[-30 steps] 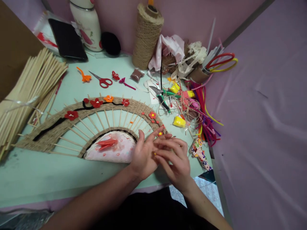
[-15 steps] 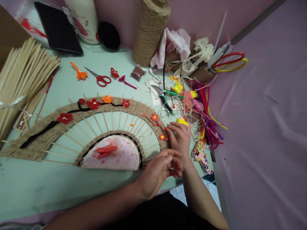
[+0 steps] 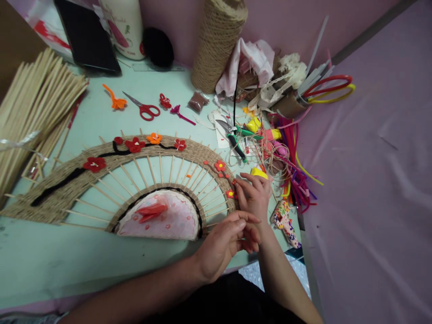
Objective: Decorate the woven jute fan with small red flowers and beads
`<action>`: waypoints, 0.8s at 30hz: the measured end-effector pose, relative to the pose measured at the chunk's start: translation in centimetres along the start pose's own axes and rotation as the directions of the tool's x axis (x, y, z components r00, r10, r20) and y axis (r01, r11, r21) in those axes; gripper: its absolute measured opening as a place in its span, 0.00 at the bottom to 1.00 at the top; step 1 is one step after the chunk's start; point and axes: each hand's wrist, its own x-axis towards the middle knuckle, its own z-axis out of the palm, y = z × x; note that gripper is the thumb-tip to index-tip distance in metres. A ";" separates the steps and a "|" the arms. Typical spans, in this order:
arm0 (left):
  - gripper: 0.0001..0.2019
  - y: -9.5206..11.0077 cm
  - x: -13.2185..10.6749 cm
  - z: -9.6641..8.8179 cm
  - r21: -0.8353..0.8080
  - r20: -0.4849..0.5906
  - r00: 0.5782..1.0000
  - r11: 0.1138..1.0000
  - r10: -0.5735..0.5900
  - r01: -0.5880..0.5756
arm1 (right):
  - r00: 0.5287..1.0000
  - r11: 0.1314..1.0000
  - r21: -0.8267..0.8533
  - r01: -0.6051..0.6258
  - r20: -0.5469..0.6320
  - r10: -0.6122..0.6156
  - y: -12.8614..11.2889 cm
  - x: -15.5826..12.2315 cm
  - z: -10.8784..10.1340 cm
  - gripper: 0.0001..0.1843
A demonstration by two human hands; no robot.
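Observation:
A woven twine fan (image 3: 202,150) with thin stick ribs lies on the pale green table. Felt-like red and orange flowers and a black branch decorate its band, and a pink-and-white half-round panel (image 3: 182,219) with a folded red piece fills its centre. At the band's right end, my right hand (image 3: 254,193) rests with fingers apart, fingertips touching the edge beside small red dots and a red flower with a yellow centre (image 3: 230,193). My left hand (image 3: 226,245) hovers in front of it, palm turned sideways, fingers loosely bent and apart, nothing seen in it.
Green-handled pruning shears (image 3: 236,141) lie among tangled twine and coloured scraps. Red scissors (image 3: 148,111) and loose flowers sit behind the fan. A twine spool (image 3: 218,45) stands at the back, a stick bundle (image 3: 37,103) at left, pipe cleaners (image 3: 297,166) at right.
The whole view has shifted slightly, so things sit a little further right. Both hands keep nearly the same pose at the fan's right end.

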 end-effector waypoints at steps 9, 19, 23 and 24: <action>0.17 -0.1 0.0 -0.1 0.010 0.010 1.000 1.000 0.003 -0.003 | 0.995 0.988 -0.124 0.092 0.050 -0.086 -0.4 -0.6 -0.8 0.11; 0.16 0.1 0.0 0.0 0.017 0.006 1.000 1.000 0.004 -0.004 | 0.995 0.989 -0.110 0.099 0.029 -0.097 -0.3 -0.5 -1.7 0.15; 0.16 0.1 0.0 0.0 0.012 0.005 1.000 1.000 -0.006 0.006 | 0.995 0.993 -0.075 0.087 0.056 -0.083 -0.1 -0.8 -1.9 0.13; 0.16 0.1 0.0 0.0 0.010 0.005 1.000 1.000 -0.006 0.006 | 0.995 0.994 -0.071 0.085 0.061 -0.080 -0.1 -0.8 -1.8 0.12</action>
